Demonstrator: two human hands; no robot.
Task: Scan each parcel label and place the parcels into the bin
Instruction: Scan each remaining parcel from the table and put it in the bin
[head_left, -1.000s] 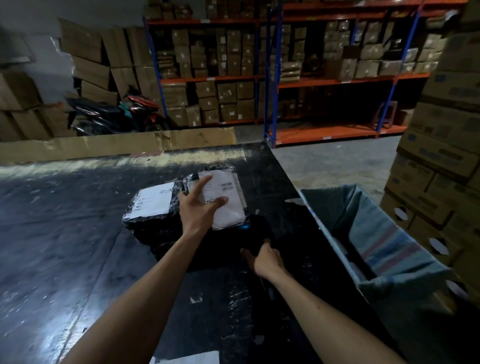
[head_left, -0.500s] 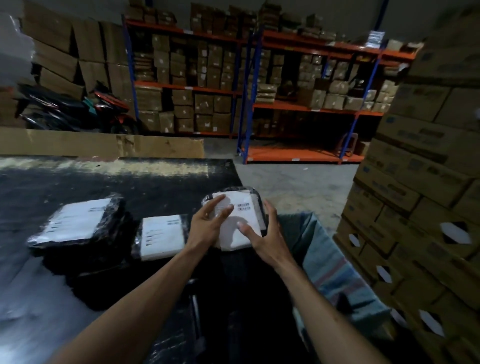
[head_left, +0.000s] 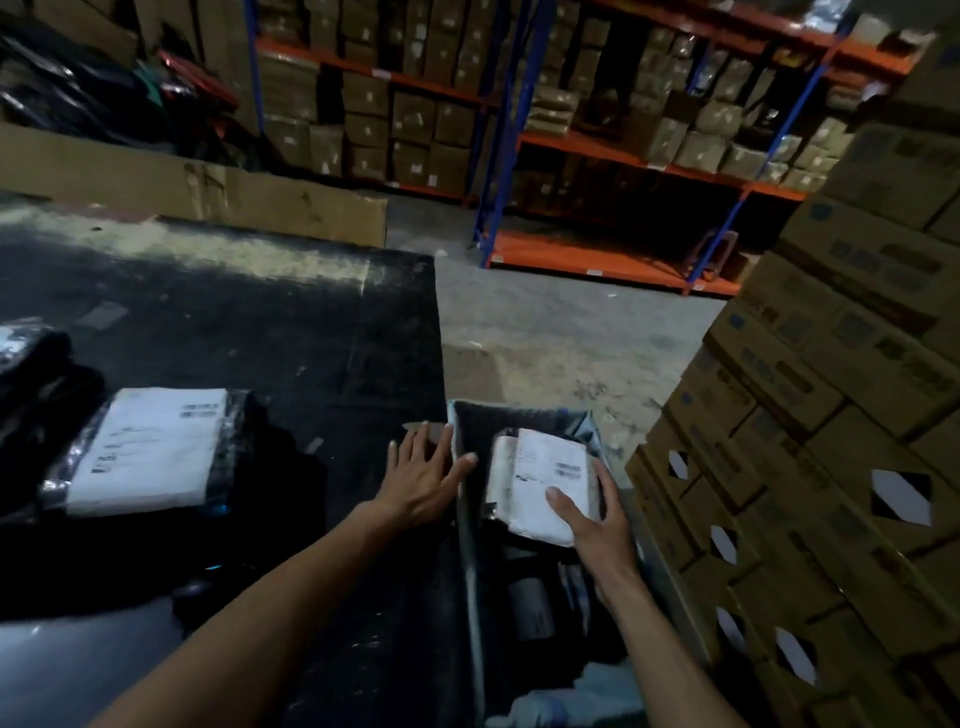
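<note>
The parcel has moved from above the tabletop to over the bin; the right hand pinches its near edge, and the left hand has let go, fingers spread at the bin's rim. Release should complete this placement. The bin opening is narrow, hemmed by the tabletop edge and stacked cartons; another parcel waits on the tabletop.

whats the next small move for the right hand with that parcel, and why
Probably let go and drop it. The right hand holds the parcel already over the open bin, past its rim, with other parcels lying below. The left hand rests spread at the bin's edge by the table, so nothing blocks the fall. Another labelled parcel waits on the table.
</note>
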